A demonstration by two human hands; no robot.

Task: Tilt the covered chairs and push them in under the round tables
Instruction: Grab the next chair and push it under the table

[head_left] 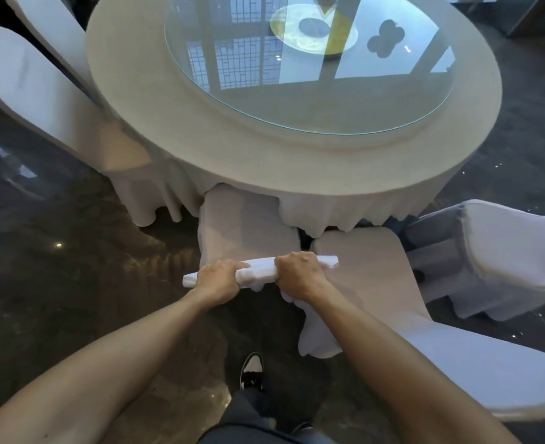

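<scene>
A white-covered chair (248,232) leans forward against the round table (220,161), its seat end tucked under the white tablecloth edge. My left hand (220,277) and my right hand (300,274) both grip the top rail of its backrest, side by side. A second covered chair (376,277) stands close on the right, its back reaching toward the lower right. Another covered chair (34,91) leans at the table on the left.
A glass lazy Susan (309,65) lies on the tabletop. A further covered chair (504,248) stands at the right, turned away. The floor is dark polished stone (72,283). My shoe (251,373) is just behind the held chair.
</scene>
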